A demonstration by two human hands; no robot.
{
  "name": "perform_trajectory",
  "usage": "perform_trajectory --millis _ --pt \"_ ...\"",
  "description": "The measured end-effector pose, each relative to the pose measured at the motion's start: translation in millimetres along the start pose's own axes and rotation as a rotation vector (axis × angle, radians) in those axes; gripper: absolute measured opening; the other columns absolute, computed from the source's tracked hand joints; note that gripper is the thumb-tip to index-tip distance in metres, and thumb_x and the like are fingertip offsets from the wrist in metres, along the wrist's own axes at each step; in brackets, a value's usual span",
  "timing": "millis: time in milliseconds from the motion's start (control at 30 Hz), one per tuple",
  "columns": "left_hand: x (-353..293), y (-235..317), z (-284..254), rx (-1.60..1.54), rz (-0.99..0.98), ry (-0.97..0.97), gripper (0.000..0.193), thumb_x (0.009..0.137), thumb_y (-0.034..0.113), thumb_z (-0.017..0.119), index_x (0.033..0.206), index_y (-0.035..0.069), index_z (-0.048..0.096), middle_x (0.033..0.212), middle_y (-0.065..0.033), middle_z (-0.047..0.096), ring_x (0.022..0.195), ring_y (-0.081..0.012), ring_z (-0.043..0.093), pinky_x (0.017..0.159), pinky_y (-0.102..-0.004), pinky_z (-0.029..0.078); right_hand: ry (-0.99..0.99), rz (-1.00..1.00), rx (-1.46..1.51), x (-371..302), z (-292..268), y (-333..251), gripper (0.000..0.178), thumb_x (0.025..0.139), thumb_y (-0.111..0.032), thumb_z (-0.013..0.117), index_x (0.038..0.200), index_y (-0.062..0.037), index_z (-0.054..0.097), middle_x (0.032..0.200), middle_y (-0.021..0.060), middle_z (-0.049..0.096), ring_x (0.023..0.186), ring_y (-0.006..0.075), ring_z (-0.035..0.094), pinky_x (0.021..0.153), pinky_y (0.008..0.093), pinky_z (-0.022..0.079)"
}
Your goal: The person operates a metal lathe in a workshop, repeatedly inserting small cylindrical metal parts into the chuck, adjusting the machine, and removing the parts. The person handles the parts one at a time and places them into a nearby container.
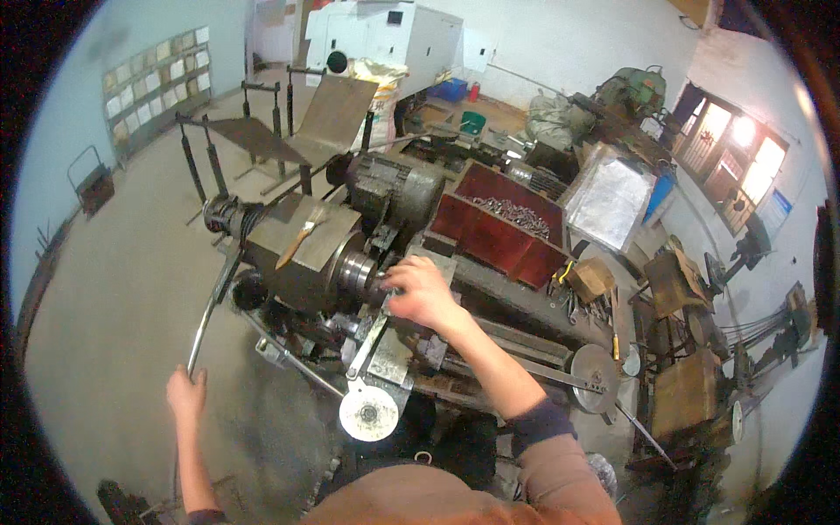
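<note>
A lathe-like machine stands before me, its round metal chuck [357, 271] at the end of a grey headstock [293, 241]. My right hand [418, 289] reaches in beside the chuck, fingers curled down; whatever they grip is hidden under them. At the left, my left hand [186, 392] is wrapped round a long metal lever [206, 328] that runs up to the headstock's far end. A brush [299, 243] with a wooden handle lies on top of the headstock. Below my right hand is a white round handwheel [368, 413].
Behind the chuck sits an electric motor [395, 185]. A dark red tray [499, 234] holds many small metal parts. Hand tools [588, 306] lie to its right, and another handwheel [595, 378] is at the bed's right end. Metal stands [254, 140] rise at the far left.
</note>
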State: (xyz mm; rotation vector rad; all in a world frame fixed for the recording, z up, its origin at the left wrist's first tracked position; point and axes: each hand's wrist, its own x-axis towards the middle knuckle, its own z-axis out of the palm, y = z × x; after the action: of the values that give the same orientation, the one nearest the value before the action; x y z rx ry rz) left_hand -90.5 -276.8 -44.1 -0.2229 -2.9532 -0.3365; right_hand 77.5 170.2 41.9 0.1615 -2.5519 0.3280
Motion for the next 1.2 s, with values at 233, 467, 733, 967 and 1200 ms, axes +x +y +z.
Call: perform_trajectory --millis 233,467,733,967,1200 --pt "-31.3 190.4 -41.9 -0.937 0.736 -0.225 0.025 0.075 0.011 0.065 0.096 -0.001 0.063 0.096 -0.0135 0.064 0.09 -0.0238 0.062 0.079 -0.0315 0.047 0.168 0.263 0.695 -136.2 -24.5 -50.3 0.053 0.069 -0.045 0.063 0.092 0.0025 0.068 0.102 0.0175 0.064 0.096 0.0299 0.059 0.087 0.037 0.043" --pt "-112.0 321.4 -15.1 -1.335 1.261 -0.797 0.022 0.076 0.006 0.064 0.098 -0.001 0.063 0.104 -0.0152 0.062 0.098 -0.0268 0.059 0.085 -0.0341 0.046 0.228 0.3 0.739 -176.5 -39.0 -65.2 0.06 0.075 -0.055 0.057 0.096 0.0006 0.068 0.105 0.017 0.063 0.097 0.0307 0.058 0.089 0.0388 0.042" --pt "-122.9 330.5 3.8 -1.384 1.142 -0.934 0.02 0.079 0.006 0.064 0.097 -0.001 0.064 0.101 -0.0139 0.063 0.097 -0.0237 0.06 0.083 -0.0325 0.047 0.254 0.33 0.761 -187.0 -34.4 -59.7 0.057 0.075 -0.052 0.06 0.093 0.0013 0.068 0.104 0.0163 0.063 0.097 0.0306 0.058 0.086 0.0389 0.043" --pt "-123.2 328.8 7.9 -1.408 1.051 -0.906 0.018 0.078 0.006 0.065 0.095 0.001 0.066 0.099 -0.0134 0.065 0.096 -0.024 0.061 0.084 -0.033 0.046 0.274 0.319 0.69 -183.8 -28.5 -57.8 0.054 0.076 -0.049 0.06 0.092 0.0017 0.068 0.102 0.0165 0.063 0.095 0.0311 0.059 0.085 0.0384 0.043" --pt "-126.3 335.4 18.4 -1.481 1.062 -0.839 0.016 0.078 0.004 0.066 0.093 -0.001 0.066 0.095 -0.0127 0.064 0.09 -0.0217 0.062 0.078 -0.0305 0.049 0.319 0.241 0.516 -180.1 -28.5 -55.3 0.049 0.077 -0.044 0.059 0.091 0.002 0.067 0.102 0.0176 0.063 0.094 0.0322 0.059 0.083 0.0394 0.045"
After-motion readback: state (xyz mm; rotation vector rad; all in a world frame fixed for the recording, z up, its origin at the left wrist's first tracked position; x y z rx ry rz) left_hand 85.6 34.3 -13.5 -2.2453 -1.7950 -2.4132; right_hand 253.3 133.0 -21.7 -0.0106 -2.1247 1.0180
